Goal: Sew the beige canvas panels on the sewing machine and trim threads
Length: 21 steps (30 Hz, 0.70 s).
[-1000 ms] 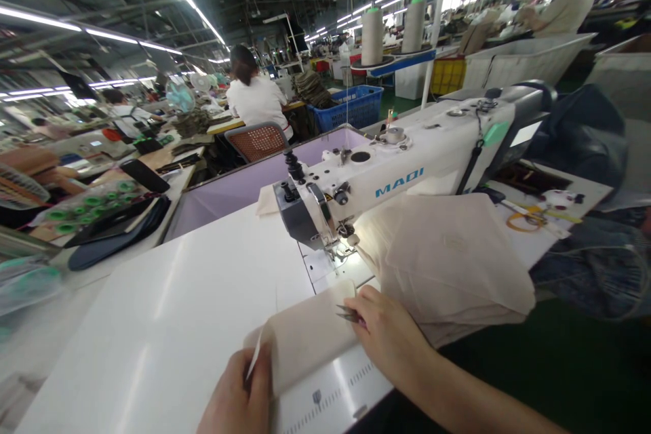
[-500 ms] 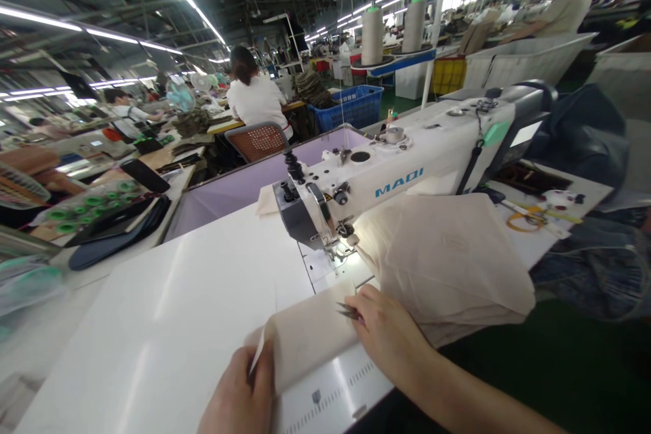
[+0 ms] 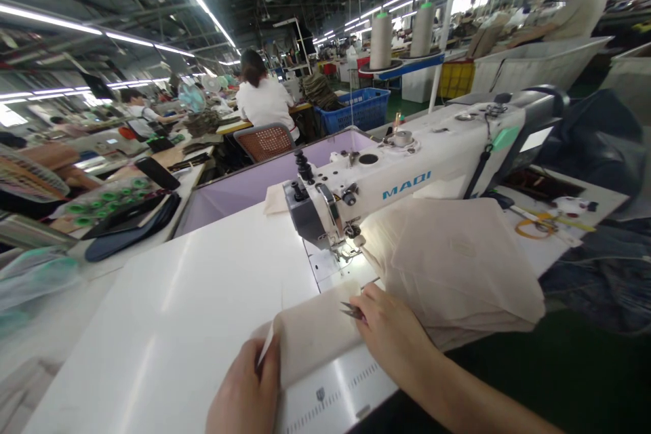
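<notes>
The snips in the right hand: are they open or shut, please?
Open: the snips in the right hand stand apart at their tips, with cloth visible between them.

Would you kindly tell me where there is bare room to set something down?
The white tabletop is free left of the sewing machine, between the lilac panel and left hand. It is crowded around the right hand, with thread snips and beige cloth, and along the sewing machine, with piled fabric.
</notes>
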{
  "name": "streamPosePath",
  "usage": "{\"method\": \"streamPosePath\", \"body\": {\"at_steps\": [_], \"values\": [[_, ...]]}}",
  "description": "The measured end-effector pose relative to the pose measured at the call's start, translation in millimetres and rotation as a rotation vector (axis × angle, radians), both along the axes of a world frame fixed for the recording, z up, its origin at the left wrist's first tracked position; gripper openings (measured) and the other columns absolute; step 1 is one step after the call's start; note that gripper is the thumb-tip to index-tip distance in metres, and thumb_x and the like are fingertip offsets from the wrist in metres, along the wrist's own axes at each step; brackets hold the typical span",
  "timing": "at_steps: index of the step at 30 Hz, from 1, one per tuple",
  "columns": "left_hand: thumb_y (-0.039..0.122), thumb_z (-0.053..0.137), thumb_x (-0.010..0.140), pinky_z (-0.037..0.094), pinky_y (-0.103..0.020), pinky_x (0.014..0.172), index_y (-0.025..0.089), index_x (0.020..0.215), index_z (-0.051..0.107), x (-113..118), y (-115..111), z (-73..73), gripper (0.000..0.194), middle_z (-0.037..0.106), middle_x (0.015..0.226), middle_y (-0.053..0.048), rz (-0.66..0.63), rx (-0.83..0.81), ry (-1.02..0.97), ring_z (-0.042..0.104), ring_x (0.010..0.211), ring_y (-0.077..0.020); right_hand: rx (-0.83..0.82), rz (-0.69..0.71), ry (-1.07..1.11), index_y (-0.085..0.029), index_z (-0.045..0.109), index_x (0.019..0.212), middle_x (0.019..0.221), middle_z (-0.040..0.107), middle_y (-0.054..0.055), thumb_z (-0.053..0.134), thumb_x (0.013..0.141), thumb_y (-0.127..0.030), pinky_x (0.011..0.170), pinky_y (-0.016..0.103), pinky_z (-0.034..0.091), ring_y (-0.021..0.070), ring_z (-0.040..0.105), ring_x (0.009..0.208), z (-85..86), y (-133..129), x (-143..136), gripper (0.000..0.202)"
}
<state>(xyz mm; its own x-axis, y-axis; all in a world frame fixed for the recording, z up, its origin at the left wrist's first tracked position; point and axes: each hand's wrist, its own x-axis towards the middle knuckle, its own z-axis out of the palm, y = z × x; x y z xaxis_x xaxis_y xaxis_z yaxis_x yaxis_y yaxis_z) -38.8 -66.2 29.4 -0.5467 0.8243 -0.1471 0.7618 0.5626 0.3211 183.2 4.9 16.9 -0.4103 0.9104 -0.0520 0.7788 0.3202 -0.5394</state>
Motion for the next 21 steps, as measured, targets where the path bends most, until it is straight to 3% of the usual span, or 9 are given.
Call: {"method": "streamPosePath", "body": {"at_steps": [6,12,21], "values": [[0.048,0.037,0.091,0.041,-0.032,0.062,0.028,0.077,0.043,-2,-3,-3.7,0.026,0.062,0.067,-0.002,0.029,0.169,-0.028,0.062,0.067,-0.0254,0.170,0.109,-0.033,-0.018,0.066,0.097,0.122,0.063,0.010,0.054,0.081,0.003,0.072,0.029,0.053,0.0201,0.068,0.090,-15.8,0,8,0.029],[0.039,0.044,0.089,0.034,-0.030,0.059,0.027,0.068,0.036,-5,-2,-7.9,0.026,0.053,0.060,0.001,-0.009,0.159,-0.006,0.054,0.060,-0.0208,0.279,0.150,-0.003,-0.018,0.063,0.099,0.115,0.067,0.009,0.054,0.087,-0.003,0.070,0.032,0.055,0.0213,0.070,0.085,-31.5,1,11,0.022],[0.032,0.049,0.096,0.037,-0.029,0.060,0.025,0.070,0.041,-4,0,-8.1,0.028,0.057,0.064,0.001,-0.046,0.101,0.070,0.058,0.065,-0.0203,0.333,0.146,0.019,-0.020,0.062,0.097,0.113,0.067,0.008,0.055,0.085,-0.002,0.068,0.031,0.054,0.0215,0.070,0.087,-32.2,1,11,0.023]]}}
